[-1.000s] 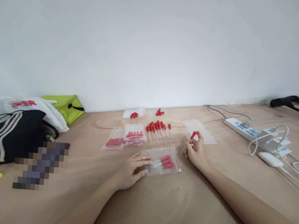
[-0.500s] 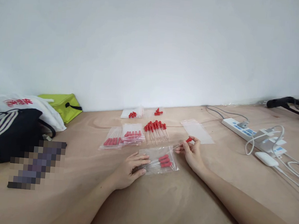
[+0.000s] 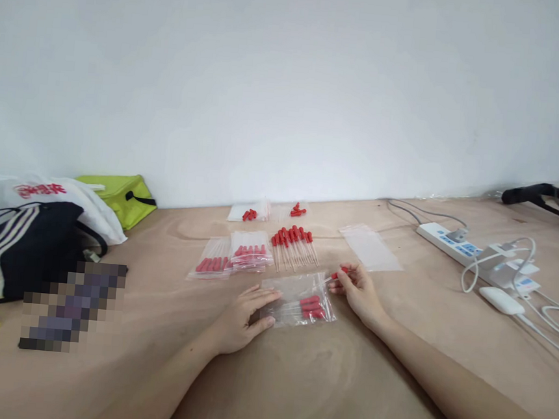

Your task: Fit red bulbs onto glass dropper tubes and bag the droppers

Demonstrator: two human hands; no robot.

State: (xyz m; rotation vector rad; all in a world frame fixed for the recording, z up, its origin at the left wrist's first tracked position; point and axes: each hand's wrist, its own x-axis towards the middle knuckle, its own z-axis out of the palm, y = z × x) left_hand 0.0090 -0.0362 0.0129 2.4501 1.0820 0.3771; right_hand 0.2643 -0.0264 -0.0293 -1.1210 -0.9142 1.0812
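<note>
A clear zip bag (image 3: 295, 288) lies flat in front of me, with several red-bulbed droppers (image 3: 310, 308) inside. My left hand (image 3: 245, 317) grips the bag's left end, fingers on top and thumb at the near edge. At the opposite end, my right hand (image 3: 357, 294) pinches a dropper (image 3: 335, 276) by its red bulb. Its thin stem points left into the bag's right opening; how deep is hard to make out. Just beyond the bag, a row of loose droppers (image 3: 293, 243) lies with bulbs facing away. Filled zip bags (image 3: 252, 243) are stacked to their left.
Small red bulbs (image 3: 249, 215) lie on bags near the wall. A flat zip bag (image 3: 372, 249) lies beyond my right hand. Right of it are a power strip (image 3: 445, 242) and cables. A black bag (image 3: 21, 252) and a green bag (image 3: 114, 195) stand left.
My right hand has brought the dropper left and down, and its stem now reaches further into the bag. My left hand stays on the bag. The view has shifted slightly.
</note>
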